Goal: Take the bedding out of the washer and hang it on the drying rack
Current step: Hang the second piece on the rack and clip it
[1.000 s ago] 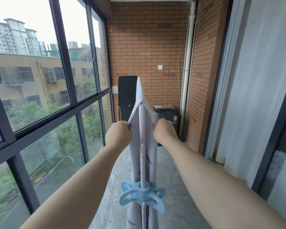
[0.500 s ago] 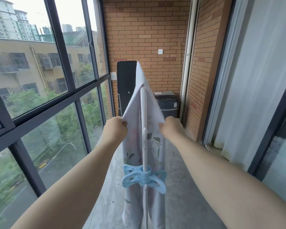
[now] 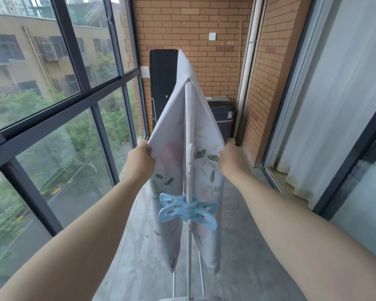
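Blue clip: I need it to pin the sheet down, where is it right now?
In the head view, centre, the blue clip sits on the rack's white rail, between the sheet's two hanging halves.

The bedding hangs over the drying rack; windows lie left; a curtain right; a brick wall behind.

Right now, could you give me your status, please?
Left hand grips one hanging edge, right hand the other. Bedding draped over rack bar. Nothing blocking.
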A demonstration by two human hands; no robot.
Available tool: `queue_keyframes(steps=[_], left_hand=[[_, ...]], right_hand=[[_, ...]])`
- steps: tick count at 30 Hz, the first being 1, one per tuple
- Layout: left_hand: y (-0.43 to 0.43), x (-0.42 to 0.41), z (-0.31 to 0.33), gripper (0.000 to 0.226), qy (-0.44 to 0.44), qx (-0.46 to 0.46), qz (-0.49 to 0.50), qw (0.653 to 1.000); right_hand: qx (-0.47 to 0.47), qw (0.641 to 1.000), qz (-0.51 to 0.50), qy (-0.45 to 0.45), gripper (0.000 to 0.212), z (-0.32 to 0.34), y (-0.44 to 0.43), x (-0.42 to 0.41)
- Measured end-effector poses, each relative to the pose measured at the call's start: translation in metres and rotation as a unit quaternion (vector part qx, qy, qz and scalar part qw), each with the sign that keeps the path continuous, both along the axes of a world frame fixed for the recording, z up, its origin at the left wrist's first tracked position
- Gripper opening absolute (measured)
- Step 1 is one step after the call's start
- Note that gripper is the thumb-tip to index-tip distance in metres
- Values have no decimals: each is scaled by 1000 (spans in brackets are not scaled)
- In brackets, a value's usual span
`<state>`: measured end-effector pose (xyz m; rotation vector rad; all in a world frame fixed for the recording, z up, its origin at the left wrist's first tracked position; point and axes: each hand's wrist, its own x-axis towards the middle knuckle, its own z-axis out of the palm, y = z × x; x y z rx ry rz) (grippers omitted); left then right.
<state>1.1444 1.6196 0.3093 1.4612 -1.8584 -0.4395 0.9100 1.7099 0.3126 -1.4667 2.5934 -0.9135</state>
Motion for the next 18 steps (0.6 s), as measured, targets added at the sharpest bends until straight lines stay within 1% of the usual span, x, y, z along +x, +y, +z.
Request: queue_keyframes(steps=[2,3,4,6,8,9,11,13,15,17,18], left_hand=[[-2,0,-5,14,-13,-7,7,1000],[-1,-1,-8,13,-16,-15,7,1000],[-1,-1,-12,13,-16,-28,2,999],[-1,-1,-20,10,-16,-51,-16,998],[-3,1,-25,18,-17,-61,-24,998],[-5,1,-26,22,-19,-57,-20,998],[-13,1,-30,21,2,-26,1,1000],[-20,0,-35,18,91,44,11,995],[-24,1,-44,24,154,108,27,982],[-25,4,-59,27,173,141,38,974],[-25,6,-67,29,159,136,43,977]], right_hand=[[12,1000,-5,3,19,-2,0,-1],[17,1000,-9,-7,14,-4,-1,-2],[15,999,-14,-26,13,-6,-2,-2],[-5,994,-22,-109,15,-12,-6,-1],[-41,982,-25,-182,19,-20,-9,2],[-52,979,-24,-195,25,-25,-9,3],[-82,978,-21,-188,31,-38,-10,1],[-114,981,-16,-159,30,-51,-11,-4],[-125,981,2,-150,31,-63,-11,-7],[-117,982,22,-148,30,-75,-13,-7],[-114,983,26,-140,28,-80,-15,-7]])
